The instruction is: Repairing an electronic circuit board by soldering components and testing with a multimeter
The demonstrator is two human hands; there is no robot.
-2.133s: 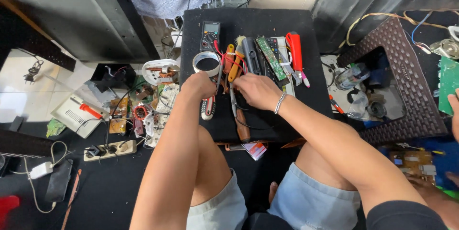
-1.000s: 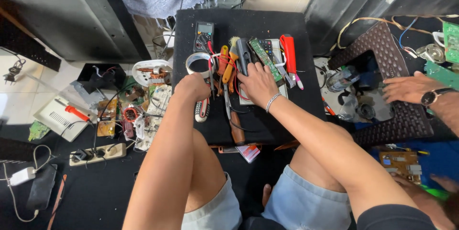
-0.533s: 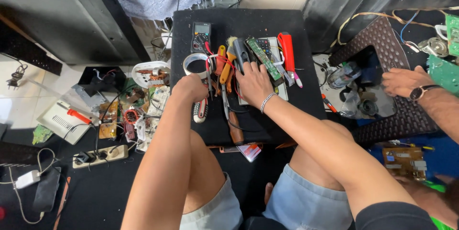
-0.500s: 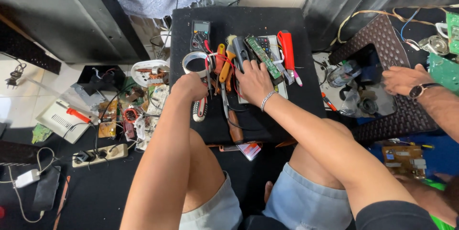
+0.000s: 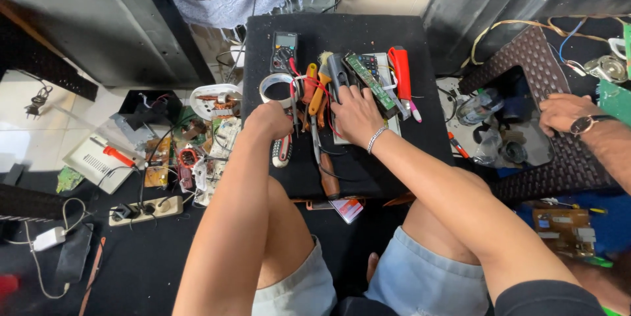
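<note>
- The left hand (image 5: pixel 268 120) rests as a loose fist on the black cloth-covered bench (image 5: pixel 420 125). Its fingers are curled under, and whether they grip anything cannot be told.
- A clear roll of tape (image 5: pixel 277 87) lies just beyond those fingers, and a black-and-white screwdriver handle (image 5: pixel 282 150) just behind them.
- The right hand (image 5: pixel 355 116) lies palm down with its fingers spread flat over the tool pile, pinching nothing.
- Its fingertips touch a dark handheld tool (image 5: pixel 338 76) and sit just beside a long green circuit strip (image 5: pixel 368 81).
- Judged from this, sorting goes best by pressing the pile steady and lifting one tool at a time clear of the red leads.
- Both forearms reach forward over the knees, wrists low.
</note>
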